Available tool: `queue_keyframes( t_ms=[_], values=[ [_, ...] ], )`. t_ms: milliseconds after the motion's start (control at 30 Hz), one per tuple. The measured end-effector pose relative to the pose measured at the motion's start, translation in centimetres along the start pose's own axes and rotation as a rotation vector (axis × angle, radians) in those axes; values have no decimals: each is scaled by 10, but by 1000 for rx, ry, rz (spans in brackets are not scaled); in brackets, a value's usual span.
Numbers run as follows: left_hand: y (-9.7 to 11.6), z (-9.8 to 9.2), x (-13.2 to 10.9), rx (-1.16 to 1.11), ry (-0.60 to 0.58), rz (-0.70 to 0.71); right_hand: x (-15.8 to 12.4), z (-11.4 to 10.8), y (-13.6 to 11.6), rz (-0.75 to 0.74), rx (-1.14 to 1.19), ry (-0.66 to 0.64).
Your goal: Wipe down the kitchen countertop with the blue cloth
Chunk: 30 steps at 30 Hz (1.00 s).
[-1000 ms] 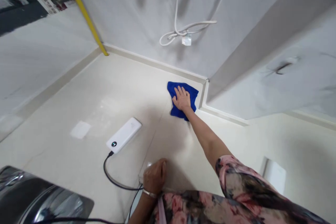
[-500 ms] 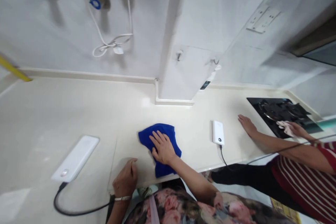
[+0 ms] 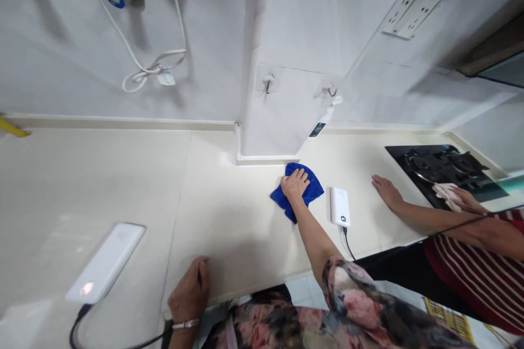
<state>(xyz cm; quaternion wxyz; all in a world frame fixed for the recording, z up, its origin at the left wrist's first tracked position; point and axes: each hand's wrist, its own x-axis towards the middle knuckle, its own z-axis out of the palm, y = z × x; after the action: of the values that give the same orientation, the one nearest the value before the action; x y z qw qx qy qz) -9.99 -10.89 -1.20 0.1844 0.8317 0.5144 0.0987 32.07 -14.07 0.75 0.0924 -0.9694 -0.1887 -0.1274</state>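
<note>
Pale grey-white walls (image 3: 208, 60) rise behind a glossy cream surface (image 3: 221, 207). At the foot of a protruding white pillar (image 3: 282, 125), the person's right hand (image 3: 295, 182) lies palm down on a crumpled royal-blue cloth (image 3: 314, 182), fingers slightly spread and pressed onto the fabric. Just right of the cloth, apart from it, lies 1 white rectangular power bank (image 3: 339, 206). The left hand (image 3: 190, 289) rests near the surface's front edge, curled into a loose fist, with another white power bank (image 3: 108, 262) to its left. Farther right, 1 co-worker in a red striped top (image 3: 470, 267) holds a pale crumpled cloth (image 3: 445, 192) by a black gas hob (image 3: 442, 166).
</note>
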Motion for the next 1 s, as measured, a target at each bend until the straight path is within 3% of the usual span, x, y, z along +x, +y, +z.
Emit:
queue_keyframes(
  t_ms=[133, 267, 367, 467, 633, 700, 833, 933, 1000],
  values=[
    [-3, 4, -1, 66, -34, -49, 11, 8, -38, -19, -15, -37],
    [-7, 10, -1, 83, -28, -72, -11, 10, -76, -135, -3, -78],
    [-9, 13, 1, 86, -22, -125, -28, 8, -90, -294, 68, -107],
    [-7, 12, 4, 73, -35, -159, -38, 4, -90, -459, 159, -158],
    [-3, 6, 6, 59, 21, -123, -72, -6, -75, -927, 328, -279],
    [-3, 5, 7, 51, 19, -110, -91, -10, -60, -1004, 393, -274],
    [-4, 6, 7, 39, 17, -124, -103, -11, -11, -935, 510, -197],
    [-4, 6, 5, 20, 19, -111, -76, -3, 23, -677, 436, -95],
    [-4, 5, 4, 7, 30, -106, -49, 4, 34, -466, 318, -44]
  ],
)
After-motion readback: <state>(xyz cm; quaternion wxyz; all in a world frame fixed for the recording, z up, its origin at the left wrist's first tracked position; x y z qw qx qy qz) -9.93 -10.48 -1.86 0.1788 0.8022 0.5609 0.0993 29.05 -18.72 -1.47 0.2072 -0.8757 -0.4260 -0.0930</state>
